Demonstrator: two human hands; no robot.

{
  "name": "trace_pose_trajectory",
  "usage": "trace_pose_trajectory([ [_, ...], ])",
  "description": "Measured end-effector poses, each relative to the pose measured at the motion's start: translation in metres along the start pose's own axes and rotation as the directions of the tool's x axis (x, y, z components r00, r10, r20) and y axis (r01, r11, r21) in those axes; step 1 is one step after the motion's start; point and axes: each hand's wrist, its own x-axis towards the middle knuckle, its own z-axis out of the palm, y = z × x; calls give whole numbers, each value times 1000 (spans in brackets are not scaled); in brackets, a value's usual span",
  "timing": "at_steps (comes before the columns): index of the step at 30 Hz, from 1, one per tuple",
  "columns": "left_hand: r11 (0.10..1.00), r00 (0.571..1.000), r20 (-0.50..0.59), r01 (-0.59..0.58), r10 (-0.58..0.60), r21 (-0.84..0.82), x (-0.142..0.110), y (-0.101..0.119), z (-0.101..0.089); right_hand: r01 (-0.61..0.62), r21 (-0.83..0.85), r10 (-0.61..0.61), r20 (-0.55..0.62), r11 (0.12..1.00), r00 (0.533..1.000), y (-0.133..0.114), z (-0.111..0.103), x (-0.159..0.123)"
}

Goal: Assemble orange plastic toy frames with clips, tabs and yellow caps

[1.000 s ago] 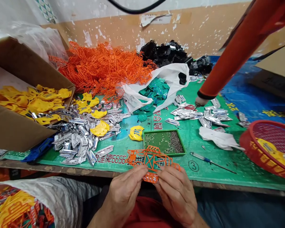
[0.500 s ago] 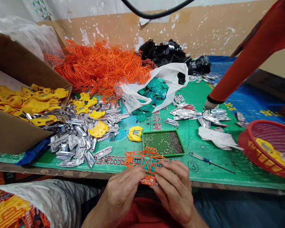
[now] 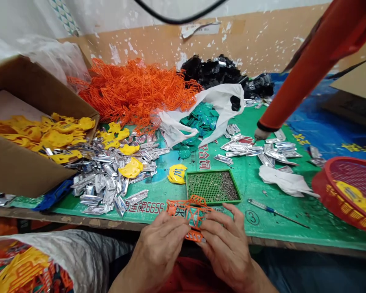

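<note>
My left hand [image 3: 164,240] and my right hand [image 3: 227,240] are both closed on one orange plastic lattice frame [image 3: 195,215], held at the near edge of the table. A bit of silver metal shows at the frame's lower end beside my right fingertips; most of it is hidden. Just beyond the frame sits a green tray [image 3: 213,203] with small screws [image 3: 228,185] heaped at its right side. A yellow plastic piece with blue marking [image 3: 177,174] lies left of the tray. To the right rests a screwdriver [image 3: 277,212] with a blue and clear handle.
Silver metal parts [image 3: 110,175] cover the table's left, beside a cardboard box [image 3: 24,171] of yellow pieces. Behind are an orange frame pile [image 3: 137,91], a white bag [image 3: 232,93] and black parts [image 3: 213,71]. A red-sleeved tool [image 3: 289,93] hangs at right, above a red basket [image 3: 332,183].
The view has shifted slightly, so the scene sits a little lower and to the right. Both hands keep hold of the orange frame, and my right index finger is raised a little more.
</note>
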Motion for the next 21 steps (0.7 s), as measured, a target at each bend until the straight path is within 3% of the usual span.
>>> trace_pose_trajectory([
  [5,993,983,152,114,-105,-45,9,8,-12,45,99,-56,117,994,992,6,-12,16],
  [8,940,933,279,285,-227,-190,11,12,-16,12,171,-52,233,985,971,7,-21,27],
  [11,788,825,438,517,-357,-334,14,17,-16,-70,304,-30,314,950,949,6,-25,36],
  [15,582,716,570,681,-403,-444,18,20,-17,-183,464,-2,370,867,929,6,-21,46],
  [18,405,596,671,799,-441,-444,18,17,-18,-209,473,12,386,856,922,6,-14,48],
  [21,259,583,674,810,-453,-527,12,10,-13,-167,390,10,374,905,927,7,-6,47],
])
